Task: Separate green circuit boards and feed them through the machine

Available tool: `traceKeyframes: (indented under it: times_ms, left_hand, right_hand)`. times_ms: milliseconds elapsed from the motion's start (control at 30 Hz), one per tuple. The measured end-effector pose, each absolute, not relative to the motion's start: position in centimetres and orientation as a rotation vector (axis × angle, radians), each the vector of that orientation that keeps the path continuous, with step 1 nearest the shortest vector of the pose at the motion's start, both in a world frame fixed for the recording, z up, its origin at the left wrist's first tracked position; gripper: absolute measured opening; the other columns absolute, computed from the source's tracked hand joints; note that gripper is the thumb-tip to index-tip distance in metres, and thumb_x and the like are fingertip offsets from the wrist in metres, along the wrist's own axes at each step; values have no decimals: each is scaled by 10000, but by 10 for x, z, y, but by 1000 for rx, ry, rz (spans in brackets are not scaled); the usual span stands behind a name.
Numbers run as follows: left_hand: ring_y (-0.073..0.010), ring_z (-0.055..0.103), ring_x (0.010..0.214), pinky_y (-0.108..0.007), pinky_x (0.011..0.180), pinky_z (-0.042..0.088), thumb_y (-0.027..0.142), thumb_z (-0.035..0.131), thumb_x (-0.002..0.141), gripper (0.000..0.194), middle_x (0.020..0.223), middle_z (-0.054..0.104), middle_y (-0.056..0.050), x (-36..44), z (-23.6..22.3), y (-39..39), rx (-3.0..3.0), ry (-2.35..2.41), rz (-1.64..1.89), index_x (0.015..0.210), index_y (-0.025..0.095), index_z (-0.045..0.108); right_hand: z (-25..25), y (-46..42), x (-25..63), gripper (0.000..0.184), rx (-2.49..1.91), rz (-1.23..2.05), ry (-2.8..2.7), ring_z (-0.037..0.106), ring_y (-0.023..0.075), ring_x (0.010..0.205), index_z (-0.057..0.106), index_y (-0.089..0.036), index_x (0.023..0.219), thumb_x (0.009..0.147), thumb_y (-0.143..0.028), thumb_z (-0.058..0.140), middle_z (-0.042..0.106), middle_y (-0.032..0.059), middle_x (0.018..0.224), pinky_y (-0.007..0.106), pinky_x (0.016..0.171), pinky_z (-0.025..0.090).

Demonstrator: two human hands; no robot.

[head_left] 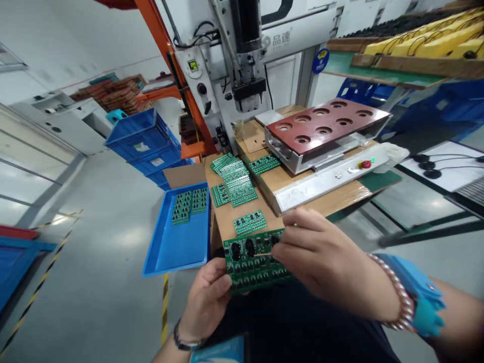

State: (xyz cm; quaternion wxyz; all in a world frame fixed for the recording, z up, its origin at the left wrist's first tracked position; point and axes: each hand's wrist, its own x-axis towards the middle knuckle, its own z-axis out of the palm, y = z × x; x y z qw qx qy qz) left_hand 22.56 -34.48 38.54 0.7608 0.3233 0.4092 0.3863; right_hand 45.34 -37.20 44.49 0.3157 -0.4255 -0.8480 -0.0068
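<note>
One green circuit board (257, 269), near: left hand (209, 290) is pinching its left edge, right hand (321, 257) is holding a thin stick (263, 254) at a black component (250, 247).

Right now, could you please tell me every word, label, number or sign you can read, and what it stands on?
"品速": on the white machine beam; smaller letters beneath are blurred.
Lit display: digits too blurred.
Round blue sign: too small.
Crate labels: too small.
Held circuit board: markings too small.
</note>
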Motion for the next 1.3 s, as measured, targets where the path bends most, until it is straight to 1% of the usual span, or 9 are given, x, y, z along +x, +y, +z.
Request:
traceKeyframes:
  times_ms: [200, 333, 533, 667, 800, 900, 1033, 1133, 1300]
  left_hand:
    - [-153, 629, 554, -230, 510, 505, 275, 819, 583, 257, 706, 722, -49, 226, 384, -346, 728, 857, 824, 807, 176, 741]
    - [-148, 635, 572, -223, 531, 511, 263, 816, 592, 245, 705, 725, -40, 224, 381, -346, 717, 851, 820, 814, 186, 746]
    - [-134, 623, 557, -204, 503, 499, 276, 831, 566, 266, 685, 714, -35, 226, 382, -345, 706, 878, 819, 797, 178, 742]
    - [-137, 621, 555, -207, 504, 499, 288, 827, 573, 267, 667, 704, -33, 226, 384, -346, 724, 877, 812, 796, 172, 737]
    - [-133, 617, 542, -212, 504, 495, 276, 824, 576, 253, 676, 712, -32, 224, 381, -347, 710, 871, 815, 792, 180, 734]
    - [-149, 623, 544, -225, 497, 493, 281, 820, 579, 247, 663, 710, -41, 224, 377, -347, 713, 844, 808, 785, 174, 733]
    - [-169, 638, 578, -262, 551, 516, 287, 803, 609, 220, 686, 712, -40, 224, 377, -346, 732, 850, 797, 789, 184, 731]
    - [-173, 643, 582, -285, 589, 531, 285, 804, 606, 210, 678, 706, -39, 224, 379, -347, 739, 839, 797, 773, 183, 728]
    - [-170, 644, 581, -292, 595, 538, 278, 800, 612, 193, 684, 713, -29, 224, 380, -348, 729, 832, 813, 776, 206, 729]
  right_hand:
    - [445, -370, 452, 175, -1118, -1, -2217, 403, 166, 795, 604, -154, 762, 867, -125, 468, 514, 27, 682, 316, 729, 351]
    - [443, -369, 453, 150, -1129, -10, -2184, 392, 160, 771, 620, -152, 793, 862, -123, 490, 515, 24, 679, 317, 736, 360]
    - [442, -373, 456, 157, -1115, 2, -2187, 357, 145, 727, 616, -144, 787, 865, -123, 482, 489, 12, 665, 329, 750, 363]
    - [444, -375, 455, 169, -1134, 34, -2233, 374, 156, 775, 598, -150, 748, 870, -145, 481, 485, 14, 673, 329, 743, 358]
    - [444, -374, 453, 170, -1125, 34, -2238, 393, 164, 805, 606, -144, 768, 876, -151, 475, 495, 19, 687, 329, 744, 363]
    - [443, -372, 453, 180, -1115, 20, -2215, 392, 161, 788, 608, -138, 763, 878, -147, 471, 498, 22, 685, 328, 736, 368]
    - [442, -372, 454, 159, -1127, 9, -2181, 379, 151, 752, 624, -138, 785, 869, -135, 488, 493, 18, 674, 326, 727, 373]
    - [442, -371, 456, 150, -1132, -10, -2180, 366, 144, 717, 624, -142, 785, 864, -133, 497, 487, 12, 663, 332, 739, 377]
    - [445, -371, 457, 140, -1121, -51, -2162, 373, 141, 699, 627, -143, 789, 858, -124, 507, 491, 10, 658, 335, 737, 380]
